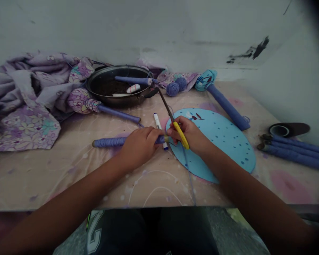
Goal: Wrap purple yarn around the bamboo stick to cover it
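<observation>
My left hand [142, 143] is closed around a stick wrapped in blue-purple yarn [108, 142], which lies level just above the table. The stick's bare end pokes out toward my right fingertips. In my right hand [191, 132] is a pair of scissors [181, 135] with yellow handles, its dark blades pointing up and away. My right thumb and finger pinch close to the stick's end. A loose yarn strand [189, 173] runs down from there over the table's front edge. Under the stick lies a white marker [157, 122]; a light-blue spotted oval board [223, 148] sits beneath my right hand.
A dark pan [122, 101] at the back holds another wrapped stick. Beside it are yarn balls [172, 89] and bunched floral cloth [26, 131]. A cloth-headed wrapped stick [117, 114] lies left, another wrapped tube [227, 106] right. Several wrapped sticks [295, 152] and a tape roll [279, 130] lie far right.
</observation>
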The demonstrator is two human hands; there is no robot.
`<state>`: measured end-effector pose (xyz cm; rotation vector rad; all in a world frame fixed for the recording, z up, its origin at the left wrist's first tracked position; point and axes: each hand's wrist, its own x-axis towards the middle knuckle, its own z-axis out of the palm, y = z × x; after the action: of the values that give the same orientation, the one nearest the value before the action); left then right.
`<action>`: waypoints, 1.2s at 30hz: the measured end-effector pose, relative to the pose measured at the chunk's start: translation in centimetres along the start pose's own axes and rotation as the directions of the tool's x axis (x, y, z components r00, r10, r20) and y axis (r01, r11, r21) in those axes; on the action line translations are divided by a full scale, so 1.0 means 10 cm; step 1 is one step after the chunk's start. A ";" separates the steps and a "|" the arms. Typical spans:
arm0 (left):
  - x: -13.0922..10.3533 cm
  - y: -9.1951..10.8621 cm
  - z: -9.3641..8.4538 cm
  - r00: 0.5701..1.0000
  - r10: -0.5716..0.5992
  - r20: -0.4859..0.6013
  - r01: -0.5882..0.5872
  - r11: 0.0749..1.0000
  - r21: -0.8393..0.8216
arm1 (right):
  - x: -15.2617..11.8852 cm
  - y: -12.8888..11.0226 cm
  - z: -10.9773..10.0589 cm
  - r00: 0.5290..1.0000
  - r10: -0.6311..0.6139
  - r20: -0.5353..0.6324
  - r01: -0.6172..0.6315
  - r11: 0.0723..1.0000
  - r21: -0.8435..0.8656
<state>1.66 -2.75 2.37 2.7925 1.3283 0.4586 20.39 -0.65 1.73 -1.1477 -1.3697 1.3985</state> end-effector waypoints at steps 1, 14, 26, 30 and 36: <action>0.00 -0.02 0.00 1.000 -0.026 -0.003 0.026 1.000 -0.015 | 0.00 -0.01 -0.04 1.000 0.000 0.001 0.000 1.000 -0.030; -0.02 -0.18 0.11 0.987 -0.038 0.156 0.053 0.995 -0.088 | -0.09 -0.20 -0.66 0.989 0.106 0.102 0.039 0.483 -0.874; 0.03 -0.07 0.15 0.999 -0.048 0.016 0.051 0.969 -0.241 | 0.13 0.05 -0.74 0.999 -0.048 -0.026 -0.016 0.190 -0.982; 0.06 -0.04 0.15 0.984 -0.179 0.001 0.171 0.936 -0.309 | 0.17 0.08 -0.72 0.998 -0.035 -0.050 -0.042 0.208 -0.977; 0.08 0.00 0.10 0.949 -0.311 0.046 0.304 0.871 -0.386 | 0.16 0.06 -0.69 0.998 -0.032 -0.054 -0.046 0.221 -0.974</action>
<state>2.34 -2.03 1.63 2.2134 1.4609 0.6493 26.80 2.47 1.20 -1.9436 -2.3049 0.2493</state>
